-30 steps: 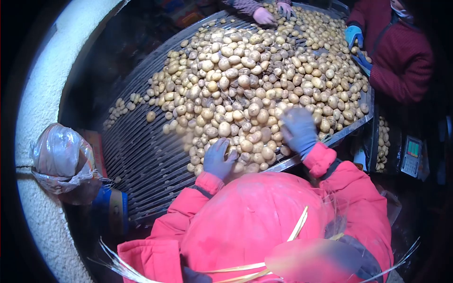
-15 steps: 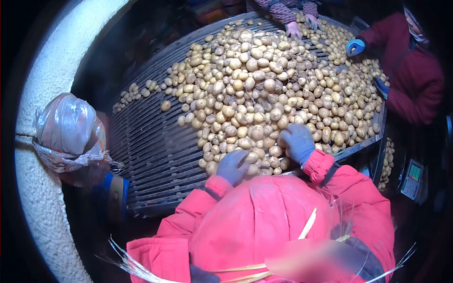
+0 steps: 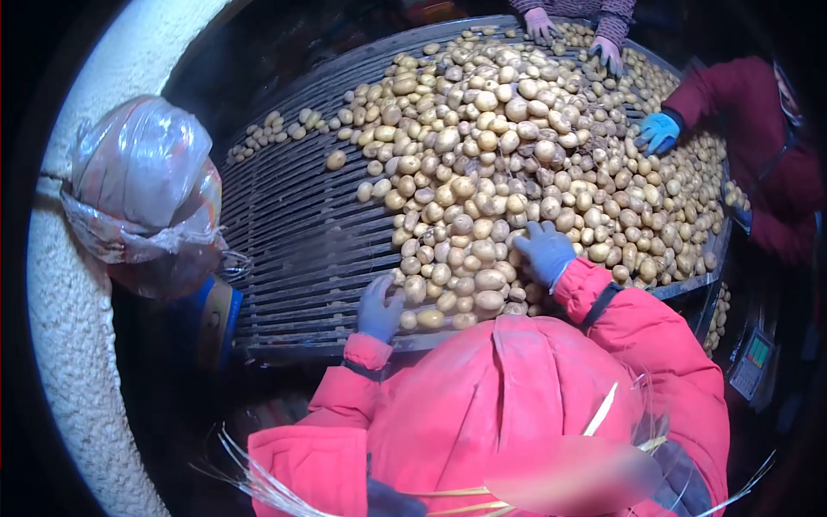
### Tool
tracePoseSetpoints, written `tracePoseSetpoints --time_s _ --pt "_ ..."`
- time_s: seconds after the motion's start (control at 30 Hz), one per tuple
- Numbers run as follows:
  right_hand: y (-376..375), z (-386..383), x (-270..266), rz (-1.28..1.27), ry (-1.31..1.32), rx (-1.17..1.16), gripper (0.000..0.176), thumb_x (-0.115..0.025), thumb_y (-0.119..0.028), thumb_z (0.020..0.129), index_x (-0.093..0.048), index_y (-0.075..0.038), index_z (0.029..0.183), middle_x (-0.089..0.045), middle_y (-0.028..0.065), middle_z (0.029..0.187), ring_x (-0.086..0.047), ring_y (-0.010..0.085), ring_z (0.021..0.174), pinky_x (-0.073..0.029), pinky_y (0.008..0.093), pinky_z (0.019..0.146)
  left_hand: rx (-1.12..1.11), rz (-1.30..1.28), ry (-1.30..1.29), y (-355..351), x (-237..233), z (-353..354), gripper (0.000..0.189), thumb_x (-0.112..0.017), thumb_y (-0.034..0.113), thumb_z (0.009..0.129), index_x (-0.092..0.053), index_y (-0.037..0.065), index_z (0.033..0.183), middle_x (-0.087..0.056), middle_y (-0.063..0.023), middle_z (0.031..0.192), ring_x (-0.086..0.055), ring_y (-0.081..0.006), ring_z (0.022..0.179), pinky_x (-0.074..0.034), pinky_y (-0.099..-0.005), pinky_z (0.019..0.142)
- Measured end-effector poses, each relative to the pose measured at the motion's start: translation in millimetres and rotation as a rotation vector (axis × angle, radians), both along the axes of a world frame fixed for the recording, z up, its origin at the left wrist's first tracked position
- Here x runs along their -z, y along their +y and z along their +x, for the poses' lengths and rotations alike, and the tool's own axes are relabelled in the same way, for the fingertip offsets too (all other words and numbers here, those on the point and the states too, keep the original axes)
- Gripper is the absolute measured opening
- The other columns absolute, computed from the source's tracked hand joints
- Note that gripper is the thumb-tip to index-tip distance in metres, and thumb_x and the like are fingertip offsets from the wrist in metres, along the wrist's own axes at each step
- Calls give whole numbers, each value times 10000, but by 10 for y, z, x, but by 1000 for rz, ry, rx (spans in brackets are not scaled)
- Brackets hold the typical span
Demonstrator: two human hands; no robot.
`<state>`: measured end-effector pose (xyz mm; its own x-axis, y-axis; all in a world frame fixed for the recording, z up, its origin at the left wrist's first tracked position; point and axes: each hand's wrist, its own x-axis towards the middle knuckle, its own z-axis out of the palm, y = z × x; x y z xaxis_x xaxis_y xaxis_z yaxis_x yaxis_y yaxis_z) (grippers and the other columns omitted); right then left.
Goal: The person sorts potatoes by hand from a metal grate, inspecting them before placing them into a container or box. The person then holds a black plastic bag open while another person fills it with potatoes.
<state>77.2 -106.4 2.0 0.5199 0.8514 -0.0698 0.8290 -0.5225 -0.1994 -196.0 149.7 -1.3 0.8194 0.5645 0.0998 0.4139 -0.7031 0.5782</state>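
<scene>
A large heap of potatoes (image 3: 508,129) lies on a slatted metal table (image 3: 310,233). At the heap's lower left edge is my left hand (image 3: 377,310), in a blue-grey glove. Its fingers and thumb are apart, beside the nearest potatoes, and I see nothing held in it. My right hand (image 3: 548,253), gloved alike, rests on the near side of the heap. Its fingers are spread and touch potatoes; whether one is under the palm is hidden.
Across the table, a person's pink-gloved hands (image 3: 607,53) work in the heap. Another person in a dark red sleeve (image 3: 715,95) has a blue-gloved hand (image 3: 659,132) on potatoes at right. A plastic-wrapped bundle (image 3: 142,172) hangs at left; a scale display (image 3: 752,364) is at lower right.
My left hand has moved left and away from my right hand, its fingers now more apart. The right hand stays on the heap. The blue-gloved hand across has opened over the potatoes.
</scene>
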Motion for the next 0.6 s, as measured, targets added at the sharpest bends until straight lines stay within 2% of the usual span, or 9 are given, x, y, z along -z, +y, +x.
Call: tracePoseSetpoints --time_s 0.07,0.2,0.3,0.33,0.37,0.4,0.47,0.53,0.6 --pt "-59 66 -10 -25 -17 -16 229 -702 -217 762 -671 -200 988 -566 78 1068 -574 294 1046 -529 425 757 -2 -198 121 -172 -82 36 497 -760 203 815 -602 6 1243 -595 -179 1261 -587 -323 1150 -475 -389 989" --pt "-230 -146 -73 80 132 -105 227 -733 -249 780 -665 -153 974 -600 97 1056 -604 285 982 -517 403 775 93 59 242 -418 -72 228 538 -773 220 770 -604 31 1246 -571 -187 1243 -570 -370 1135 -494 -433 957" --pt "-339 -177 204 623 920 237 221 -690 -282 894 -645 -71 940 -653 77 915 -635 199 839 -525 349 747 72 -21 209 -243 209 254 650 -795 240 757 -545 36 1321 -545 -186 1268 -557 -379 1144 -494 -437 957" --pt "-364 -179 158 623 918 240 221 -690 -282 894 -645 -71 940 -653 77 915 -635 199 839 -525 349 747 92 -77 181 -173 262 264 675 -800 255 766 -524 28 1338 -542 -176 1285 -569 -362 1145 -501 -424 953" --pt "-413 -169 101 707 1314 378 216 -660 -261 918 -638 -46 929 -643 71 891 -631 178 817 -530 331 728 -54 -860 -31 -166 323 274 595 -734 245 870 -486 23 1363 -527 -144 1325 -585 -307 1154 -519 -403 962" --pt "-469 -175 17 784 1714 518 219 -630 -240 942 -631 -22 918 -632 64 867 -627 156 795 -534 313 708 -40 -860 -26 -207 180 325 595 -734 245 870 -486 23 1363 -527 -144 1325 -585 -307 1154 -519 -403 962" --pt "-498 -229 -151 783 1819 578 219 -590 -212 965 -618 -1 914 -632 74 850 -632 156 766 -538 298 675 -111 -1740 -486 -345 -310 410 491 -601 220 980 -443 33 1405 -512 -121 1356 -586 -273 1171 -526 -404 982" --pt "-489 -264 -274 695 1697 342 233 -585 -229 969 -619 -2 1006 -643 85 887 -634 160 778 -543 305 660 -30 -1852 -524 -402 -399 457 442 -496 196 1028 -405 54 1437 -505 -132 1371 -583 -294 1177 -514 -445 1008" --pt "-447 -408 -477 745 1787 412 312 -602 -223 956 -601 14 1160 -653 90 936 -641 167 795 -546 302 680 127 -1857 -505 -488 -467 578 466 -365 187 1043 -359 32 1483 -401 -129 1507 -453 -363 1339 -413 -499 1125"
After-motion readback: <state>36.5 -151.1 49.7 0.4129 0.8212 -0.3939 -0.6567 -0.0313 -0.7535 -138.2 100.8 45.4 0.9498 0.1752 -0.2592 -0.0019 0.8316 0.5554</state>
